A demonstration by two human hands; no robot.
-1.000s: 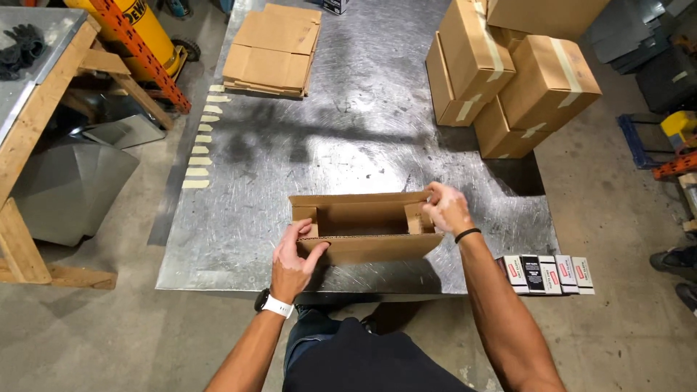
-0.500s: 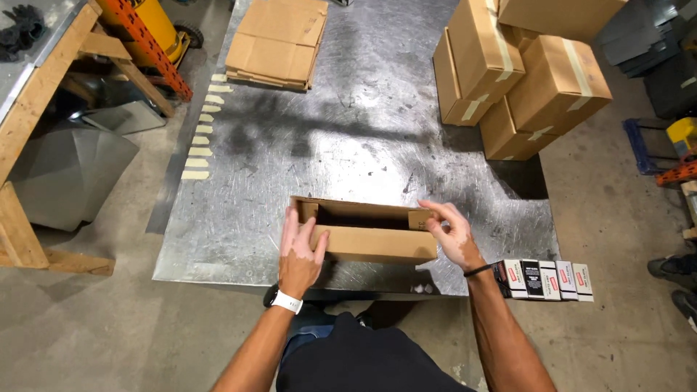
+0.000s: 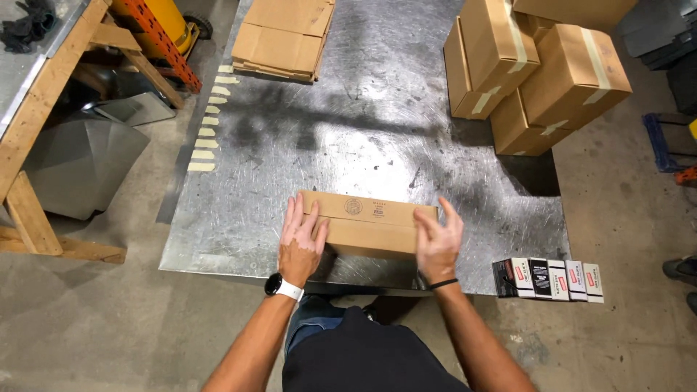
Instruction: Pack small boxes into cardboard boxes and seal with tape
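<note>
Cardboard box [image 3: 370,223]: lay closed, flaps folded down, near the front edge of the metal sheet [image 3: 363,123], long side across the view.
Left hand [image 3: 303,242]: rested flat on the box's left end, fingers spread and extended over the top flap; palm pressed down, nothing clasped.
Right hand [image 3: 438,239]: stood at the box's right end, fingers open and slightly curled; whether it touched the cardboard could not be told, and it held nothing.
Wrists: a white-banded watch [image 3: 282,287] on the left, a thin black band [image 3: 442,284] on the right.
Metal sheet: lay on the concrete floor [image 3: 109,327], scuffed and dark-smudged in the middle.
Flattened cartons [image 3: 283,36]: 1 stack at the sheet's far left, well apart from the box.
Taped boxes [image 3: 530,65]: a pile of sealed cartons at the far right of the sheet.
Small packages [image 3: 548,279]: a row of 5 black and white packs just off the sheet's front right corner.
Tape strips [image 3: 207,120]: a column of short pale pieces along the sheet's left edge.
Wooden frame [image 3: 43,94]: stood to the left, off the sheet.
</note>
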